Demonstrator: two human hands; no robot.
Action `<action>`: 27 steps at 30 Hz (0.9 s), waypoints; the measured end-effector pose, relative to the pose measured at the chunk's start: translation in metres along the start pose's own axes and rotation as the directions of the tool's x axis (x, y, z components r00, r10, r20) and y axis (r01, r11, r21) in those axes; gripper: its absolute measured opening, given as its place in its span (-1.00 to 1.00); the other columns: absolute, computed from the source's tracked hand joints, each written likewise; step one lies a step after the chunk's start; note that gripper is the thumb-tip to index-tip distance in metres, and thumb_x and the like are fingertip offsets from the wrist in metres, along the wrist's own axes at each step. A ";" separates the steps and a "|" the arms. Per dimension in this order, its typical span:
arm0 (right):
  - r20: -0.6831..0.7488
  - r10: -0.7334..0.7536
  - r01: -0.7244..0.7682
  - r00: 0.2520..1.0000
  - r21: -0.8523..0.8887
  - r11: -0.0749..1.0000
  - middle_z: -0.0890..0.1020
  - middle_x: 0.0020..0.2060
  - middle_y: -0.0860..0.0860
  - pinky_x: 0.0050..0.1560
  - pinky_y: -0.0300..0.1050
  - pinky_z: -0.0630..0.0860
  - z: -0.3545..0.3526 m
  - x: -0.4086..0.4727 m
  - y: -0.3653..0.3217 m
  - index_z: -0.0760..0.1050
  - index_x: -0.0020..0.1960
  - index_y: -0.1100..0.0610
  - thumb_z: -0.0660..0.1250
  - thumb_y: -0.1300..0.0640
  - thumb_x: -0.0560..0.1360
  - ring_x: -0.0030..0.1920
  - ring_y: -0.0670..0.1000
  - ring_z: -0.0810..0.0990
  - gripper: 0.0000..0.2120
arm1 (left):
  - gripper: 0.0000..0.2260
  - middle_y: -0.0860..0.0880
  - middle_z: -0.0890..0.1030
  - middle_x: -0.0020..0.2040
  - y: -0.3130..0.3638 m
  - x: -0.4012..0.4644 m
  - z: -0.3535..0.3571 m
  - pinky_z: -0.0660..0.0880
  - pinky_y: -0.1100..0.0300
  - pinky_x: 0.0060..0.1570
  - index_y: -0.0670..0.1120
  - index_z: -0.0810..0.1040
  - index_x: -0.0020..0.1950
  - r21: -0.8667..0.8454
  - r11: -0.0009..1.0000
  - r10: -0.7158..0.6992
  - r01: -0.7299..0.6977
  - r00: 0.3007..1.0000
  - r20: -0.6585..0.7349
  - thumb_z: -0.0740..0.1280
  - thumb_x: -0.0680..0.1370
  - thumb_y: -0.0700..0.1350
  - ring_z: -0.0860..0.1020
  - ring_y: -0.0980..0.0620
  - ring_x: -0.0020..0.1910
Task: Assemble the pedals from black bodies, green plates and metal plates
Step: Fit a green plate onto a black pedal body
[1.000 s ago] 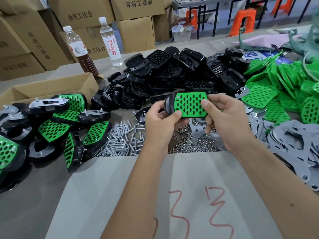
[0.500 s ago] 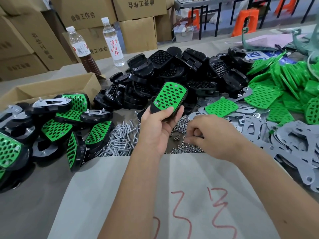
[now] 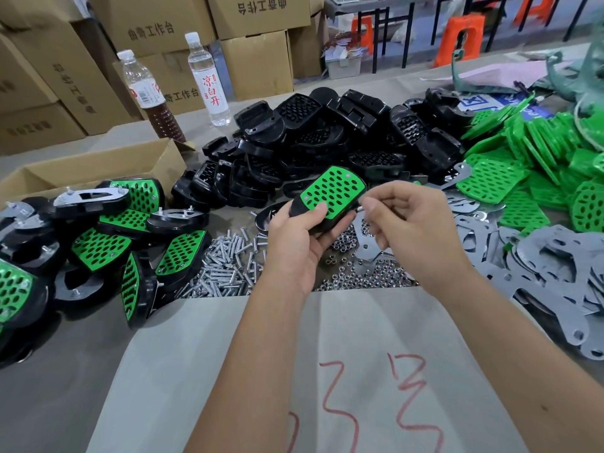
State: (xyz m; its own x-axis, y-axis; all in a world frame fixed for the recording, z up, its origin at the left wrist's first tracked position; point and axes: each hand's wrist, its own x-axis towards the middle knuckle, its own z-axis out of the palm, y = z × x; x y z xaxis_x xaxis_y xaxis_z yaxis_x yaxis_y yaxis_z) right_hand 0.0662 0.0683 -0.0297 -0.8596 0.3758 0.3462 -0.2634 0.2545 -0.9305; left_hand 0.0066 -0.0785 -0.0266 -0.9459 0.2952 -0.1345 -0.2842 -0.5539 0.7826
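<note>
Head view: my left hand (image 3: 295, 241) grips the pedal (image 3: 330, 197), thumb on its green plate, above the nuts (image 3: 362, 276). My right hand (image 3: 408, 220) pinches a small metal fastener (image 3: 360, 209) just beside the pedal's right edge. Risk: a misaligned hole or loose pinch drops the fastener into the pile below.

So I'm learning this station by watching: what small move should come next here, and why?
Probably bring the right hand the last bit leftward and seat the small metal fastener it pinches into the pedal that the left hand grips. Its tip sits at the green plate's right edge, not yet in.
</note>
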 end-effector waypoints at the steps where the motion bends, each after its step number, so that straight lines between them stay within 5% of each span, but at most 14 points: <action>1: 0.013 0.009 -0.010 1.000 0.050 0.999 0.68 -0.33 0.03 -0.35 -0.15 0.53 0.000 0.000 0.000 0.67 -0.03 0.13 0.35 0.31 0.62 -0.38 0.02 0.58 -0.84 | -0.79 -0.31 0.71 0.15 -0.001 0.000 0.000 0.69 0.04 -0.01 -0.36 0.55 0.26 0.002 1.000 0.002 -0.002 1.000 0.005 0.24 0.65 -0.40 0.73 -0.26 0.08; 14: 0.018 -0.116 0.117 0.993 -0.126 0.985 0.65 -0.35 -0.02 -0.43 -0.22 0.54 0.010 -0.005 0.003 0.69 -0.07 0.09 0.37 0.31 0.61 -0.43 -0.02 0.60 -0.81 | -0.74 -0.29 0.68 0.18 -0.011 -0.002 0.007 0.66 0.01 -0.04 -0.25 0.58 0.29 0.221 0.972 0.074 -0.085 0.996 0.059 0.24 0.65 -0.38 0.69 -0.15 0.01; 20: 0.068 -0.387 0.369 0.920 -0.492 0.789 0.68 -0.27 -0.03 -0.12 -0.06 0.53 0.011 -0.005 -0.001 0.69 -0.09 0.18 0.41 0.28 0.58 -0.23 -0.04 0.60 -0.89 | -0.69 -0.20 0.72 0.15 -0.019 -0.004 0.012 0.69 -0.02 0.03 -0.16 0.62 0.31 0.245 0.965 0.095 -0.096 0.995 0.017 0.26 0.64 -0.41 0.71 -0.13 0.12; 24: -0.031 -0.410 0.350 0.911 -0.464 0.814 0.68 -0.26 0.00 -0.14 -0.07 0.54 0.018 -0.007 0.000 0.66 -0.02 0.20 0.46 0.30 0.55 -0.22 -0.03 0.60 -0.95 | -0.69 -0.23 0.69 0.20 -0.021 -0.006 0.017 0.68 -0.05 0.09 -0.14 0.62 0.32 0.205 0.975 0.091 -0.087 0.996 -0.013 0.28 0.64 -0.39 0.69 -0.18 0.17; 27: -0.072 -0.397 0.328 0.915 -0.439 0.836 0.66 -0.29 0.03 -0.21 0.07 0.56 0.015 -0.005 0.001 0.62 -0.10 0.23 0.49 0.30 0.53 -0.28 0.05 0.62 -0.94 | -0.73 -0.21 0.70 0.14 -0.022 -0.007 0.018 0.68 0.06 -0.05 -0.17 0.61 0.31 0.154 0.987 0.053 -0.047 0.998 -0.034 0.27 0.66 -0.34 0.71 -0.03 -0.01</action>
State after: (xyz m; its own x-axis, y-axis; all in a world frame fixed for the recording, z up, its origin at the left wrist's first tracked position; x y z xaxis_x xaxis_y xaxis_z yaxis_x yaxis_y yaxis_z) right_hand 0.0635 0.0535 -0.0345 -0.6508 0.3069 0.6945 -0.3099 0.7277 -0.6119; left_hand 0.0221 -0.0547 -0.0317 -0.9644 0.2389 -0.1137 -0.2121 -0.4409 0.8721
